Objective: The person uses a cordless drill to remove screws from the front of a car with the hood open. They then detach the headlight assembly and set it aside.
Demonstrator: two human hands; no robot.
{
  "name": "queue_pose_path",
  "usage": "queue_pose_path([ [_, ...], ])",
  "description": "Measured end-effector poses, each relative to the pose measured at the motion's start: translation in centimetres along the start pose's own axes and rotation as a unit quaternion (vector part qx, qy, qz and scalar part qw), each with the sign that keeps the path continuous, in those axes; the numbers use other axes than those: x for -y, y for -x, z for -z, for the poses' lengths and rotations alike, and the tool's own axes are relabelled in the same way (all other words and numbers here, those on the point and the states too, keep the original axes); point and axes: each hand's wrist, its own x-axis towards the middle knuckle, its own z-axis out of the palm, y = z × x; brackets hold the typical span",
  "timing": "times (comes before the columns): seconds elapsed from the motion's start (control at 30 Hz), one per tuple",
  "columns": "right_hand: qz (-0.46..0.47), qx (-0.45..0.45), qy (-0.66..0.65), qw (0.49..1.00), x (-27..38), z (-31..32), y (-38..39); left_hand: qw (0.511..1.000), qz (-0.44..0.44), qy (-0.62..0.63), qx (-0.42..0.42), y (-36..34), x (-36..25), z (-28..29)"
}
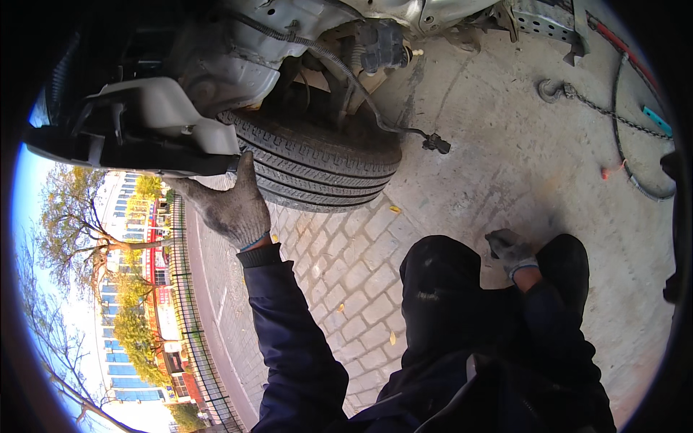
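My left hand [234,206], in a grey work glove, grips the lower edge of a light grey and black car body panel [170,112]. Its thumb stands up against the panel's end, and the other fingers go underneath, partly hidden. Close beside that hand is a treaded tyre [317,162] under the bare metal of the car body [234,61]. My right hand [514,256], gloved too, is low between my knees with its fingers curled. A dark patch shows at its fingertips; I cannot make out what it is.
From the wheel area a cable with a black connector [436,143] hangs down. On the concrete at the right lie a chain with a hook [552,91], a dark hose [617,133] and a teal strip [657,121]. Paving bricks [346,281] run beside my left arm toward a fence [189,303].
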Motion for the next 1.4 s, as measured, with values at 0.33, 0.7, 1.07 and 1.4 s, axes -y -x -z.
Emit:
queue_pose_path([
  [0.33, 0.456, -0.113, 0.086, 0.879, 29.5, -8.0, -4.1, 0.996, -0.066, -0.030, -0.056, 0.0, 2.9, -0.5],
  [0.7, 0.694, -0.155, 0.353, 0.608, 41.4, -13.3, -6.1, 0.978, -0.101, 0.057, -0.173, 0.1, 4.1, -0.6],
  [1.07, 0.625, -0.205, 0.491, 0.571, 42.1, -13.4, -5.1, 0.960, -0.063, 0.203, -0.179, 0.0, 5.8, -0.4],
  [1.4, 0.460, -0.227, 0.359, 0.779, 42.5, -16.3, -3.1, 0.963, -0.071, 0.175, -0.194, -0.4, 6.2, -1.2],
])
